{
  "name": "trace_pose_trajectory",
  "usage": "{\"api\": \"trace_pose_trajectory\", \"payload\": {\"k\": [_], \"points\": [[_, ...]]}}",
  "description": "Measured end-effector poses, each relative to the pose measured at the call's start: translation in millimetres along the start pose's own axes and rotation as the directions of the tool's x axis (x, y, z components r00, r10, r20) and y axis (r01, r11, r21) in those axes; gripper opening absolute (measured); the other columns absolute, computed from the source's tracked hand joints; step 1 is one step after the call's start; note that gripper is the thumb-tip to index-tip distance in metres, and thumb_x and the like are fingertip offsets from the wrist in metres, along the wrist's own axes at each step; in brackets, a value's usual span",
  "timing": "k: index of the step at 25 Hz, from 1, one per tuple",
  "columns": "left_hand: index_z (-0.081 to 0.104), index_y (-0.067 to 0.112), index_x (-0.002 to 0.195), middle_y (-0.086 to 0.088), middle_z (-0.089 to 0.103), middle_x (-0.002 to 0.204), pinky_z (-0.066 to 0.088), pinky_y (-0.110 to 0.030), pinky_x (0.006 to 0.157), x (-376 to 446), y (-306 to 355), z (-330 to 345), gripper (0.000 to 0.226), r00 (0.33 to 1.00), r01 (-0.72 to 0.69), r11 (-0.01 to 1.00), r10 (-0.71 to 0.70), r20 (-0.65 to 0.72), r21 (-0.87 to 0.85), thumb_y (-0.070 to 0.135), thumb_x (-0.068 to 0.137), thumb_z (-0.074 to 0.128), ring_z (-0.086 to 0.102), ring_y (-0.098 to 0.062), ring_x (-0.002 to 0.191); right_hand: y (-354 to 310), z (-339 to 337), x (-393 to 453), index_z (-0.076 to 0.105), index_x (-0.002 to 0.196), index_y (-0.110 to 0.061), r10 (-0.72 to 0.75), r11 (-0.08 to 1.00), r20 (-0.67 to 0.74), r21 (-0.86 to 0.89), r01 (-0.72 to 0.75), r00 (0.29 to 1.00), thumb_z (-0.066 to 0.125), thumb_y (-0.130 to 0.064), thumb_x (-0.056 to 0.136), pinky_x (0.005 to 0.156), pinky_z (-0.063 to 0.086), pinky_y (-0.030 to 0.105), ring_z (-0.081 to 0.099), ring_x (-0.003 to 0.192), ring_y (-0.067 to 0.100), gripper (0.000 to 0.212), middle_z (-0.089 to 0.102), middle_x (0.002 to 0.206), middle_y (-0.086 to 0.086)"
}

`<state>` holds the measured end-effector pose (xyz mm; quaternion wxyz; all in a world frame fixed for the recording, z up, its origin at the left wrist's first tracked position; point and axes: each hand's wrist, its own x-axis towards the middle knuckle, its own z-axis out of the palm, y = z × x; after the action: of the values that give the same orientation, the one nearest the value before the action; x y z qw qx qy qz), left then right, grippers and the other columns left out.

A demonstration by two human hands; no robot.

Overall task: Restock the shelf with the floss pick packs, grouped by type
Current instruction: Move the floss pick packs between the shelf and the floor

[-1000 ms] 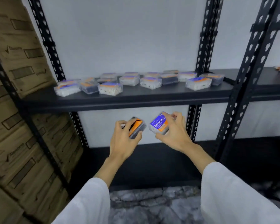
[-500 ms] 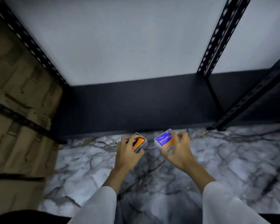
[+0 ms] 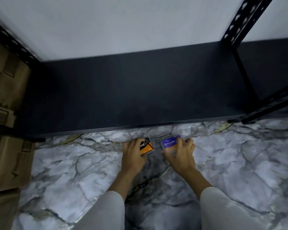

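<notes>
My left hand (image 3: 133, 155) grips a floss pick pack with a black and orange label (image 3: 146, 145). My right hand (image 3: 181, 156) grips a second pack with a purple label reading "Smooth" (image 3: 169, 144). Both packs hover low over the marble floor, just in front of the front edge of the black bottom shelf (image 3: 131, 90). The shelf board shows nothing on it. White sleeves cover both forearms.
Stacked cardboard boxes (image 3: 7, 123) stand at the left of the rack. Perforated black uprights (image 3: 239, 19) rise at the right and left. A white wall backs the shelf. The marble floor (image 3: 239, 163) spreads below my hands.
My view has dropped from the upper shelf with several packs to the bottom shelf and floor. Both hands have come down with their packs and moved closer to the shelf edge.
</notes>
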<state>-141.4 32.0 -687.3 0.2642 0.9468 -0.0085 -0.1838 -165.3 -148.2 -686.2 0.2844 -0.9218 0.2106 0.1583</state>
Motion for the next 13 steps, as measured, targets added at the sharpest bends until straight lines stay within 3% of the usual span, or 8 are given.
{"api": "trace_pose_trajectory", "payload": {"k": [8,13], "points": [[0.050,0.024,0.135,0.005,0.036,0.150,0.043,-0.035,0.103,7,-9,7,0.059,0.998,-0.015,1.000,0.016,0.058,-0.026,0.001,0.082,0.062,0.033,-0.017,0.138,12,11,5,0.033,0.135,-0.017,-0.011,1.000,0.071,0.022,0.010,0.997,0.079,-0.036,0.072,0.090,0.046,0.039,0.028,0.123,0.030,0.080,0.023,0.134,0.011],[0.048,0.021,0.139,0.003,0.032,0.153,0.038,-0.035,0.109,-2,-7,-10,0.059,0.994,0.019,1.000,-0.018,0.106,-0.003,0.003,0.085,0.059,0.033,-0.017,0.140,8,3,3,0.035,0.135,-0.014,-0.011,0.998,0.127,0.067,0.002,0.992,0.070,-0.020,0.082,0.095,0.042,0.040,0.032,0.124,0.033,0.065,0.030,0.136,0.014]]}}
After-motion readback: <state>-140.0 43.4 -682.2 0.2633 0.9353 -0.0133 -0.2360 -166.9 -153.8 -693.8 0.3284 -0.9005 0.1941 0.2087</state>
